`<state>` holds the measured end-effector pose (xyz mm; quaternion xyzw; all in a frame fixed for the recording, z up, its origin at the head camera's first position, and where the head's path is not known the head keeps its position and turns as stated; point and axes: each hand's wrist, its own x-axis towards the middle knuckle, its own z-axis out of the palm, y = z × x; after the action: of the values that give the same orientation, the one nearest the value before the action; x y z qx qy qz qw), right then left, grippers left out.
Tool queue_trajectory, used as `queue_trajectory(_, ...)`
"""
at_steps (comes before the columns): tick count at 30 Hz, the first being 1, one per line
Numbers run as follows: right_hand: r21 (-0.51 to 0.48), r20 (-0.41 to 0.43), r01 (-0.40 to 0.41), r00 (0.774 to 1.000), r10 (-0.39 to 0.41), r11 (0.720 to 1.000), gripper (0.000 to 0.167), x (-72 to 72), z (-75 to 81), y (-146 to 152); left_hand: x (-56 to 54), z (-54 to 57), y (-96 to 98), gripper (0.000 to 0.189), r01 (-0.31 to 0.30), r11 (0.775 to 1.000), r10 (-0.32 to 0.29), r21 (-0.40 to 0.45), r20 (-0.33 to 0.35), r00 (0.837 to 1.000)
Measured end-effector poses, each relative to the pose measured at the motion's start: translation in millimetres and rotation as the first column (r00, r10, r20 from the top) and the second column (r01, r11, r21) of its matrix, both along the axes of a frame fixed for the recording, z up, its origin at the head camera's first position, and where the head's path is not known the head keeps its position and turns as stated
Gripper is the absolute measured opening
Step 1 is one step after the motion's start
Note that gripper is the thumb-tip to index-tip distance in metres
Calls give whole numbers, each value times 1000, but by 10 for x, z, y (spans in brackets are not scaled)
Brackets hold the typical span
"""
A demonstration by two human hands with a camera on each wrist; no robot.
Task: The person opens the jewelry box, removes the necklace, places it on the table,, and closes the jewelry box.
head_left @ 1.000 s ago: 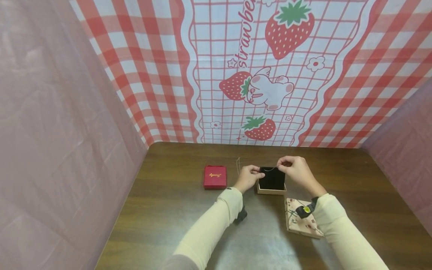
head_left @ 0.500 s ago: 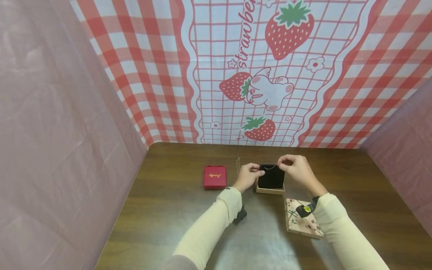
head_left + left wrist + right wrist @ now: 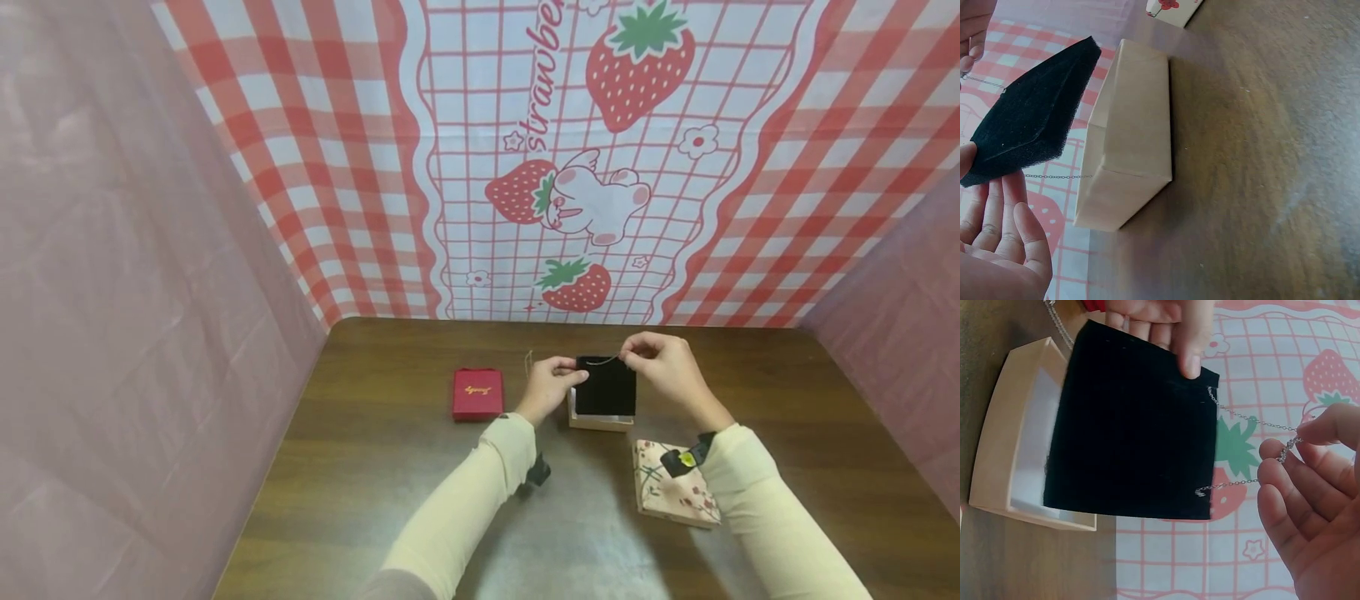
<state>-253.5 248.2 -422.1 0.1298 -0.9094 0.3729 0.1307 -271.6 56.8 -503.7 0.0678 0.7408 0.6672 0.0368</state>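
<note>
My left hand [image 3: 547, 390] pinches the edge of a black foam pad [image 3: 606, 387] between thumb and fingers. The pad is tilted above an open tan cardboard box [image 3: 602, 423], whose white inside shows in the right wrist view. A thin silver chain necklace [image 3: 1242, 416] passes through the pad near its upper edge. My right hand [image 3: 663, 367] pinches a bunched part of this chain between thumb and forefinger, just right of the pad. In the left wrist view another stretch of chain [image 3: 1057, 177] runs behind the pad toward the box.
A small red box [image 3: 477, 394] with gold lettering stands left of my left hand. The flower-patterned lid [image 3: 675, 492] lies on the wooden table [image 3: 375, 500] under my right wrist. A strawberry-print cloth [image 3: 570, 167] hangs at the back.
The black pad has risen out of the box, and white now shows below it. My right hand has moved slightly up with the chain, and the left has risen a little too.
</note>
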Motion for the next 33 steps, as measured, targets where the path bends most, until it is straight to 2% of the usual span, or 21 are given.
queue_trajectory(2,-10,-1,-3,1000,3,1000,4,3,6,-10,5,-15,-1,27,-4,1000,4,-4,35,999)
queue_trajectory(5,-23,5,-10,1000,10,1000,3,7,17,-22,23,-28,-2,27,-6,1000,7,-18,50,999)
queue_trajectory(11,-15,19,-13,1000,13,1000,5,-4,40,-48,73,-40,-25,29,32,998,-31,-53,35,999)
queue_trajectory(16,2,25,-22,999,22,1000,5,-36,56,-68,121,-30,-41,29,59,998,-58,-38,18,998)
queue_trajectory(18,4,45,-34,998,34,999,6,-48,70,-72,138,-19,-39,28,64,997,-64,-40,4,998)
queue_trajectory(23,-70,142,-49,988,59,996,10,-102,95,-83,174,-3,-26,26,61,998,-62,-30,-18,998)
queue_trajectory(24,-85,154,-47,986,59,995,10,-115,97,-83,206,46,-31,25,61,998,-61,-22,-17,998)
queue_trajectory(29,-131,190,-22,981,47,991,11,-150,127,-106,216,48,-31,25,77,997,-78,-15,-23,997)
queue_trajectory(31,-140,206,-15,977,44,990,12,-158,142,-121,190,-8,-23,25,82,996,-83,-26,-35,996)
queue_trajectory(33,-137,216,-10,976,40,990,13,-174,146,-134,195,-12,-23,25,87,995,-89,-43,-45,995)
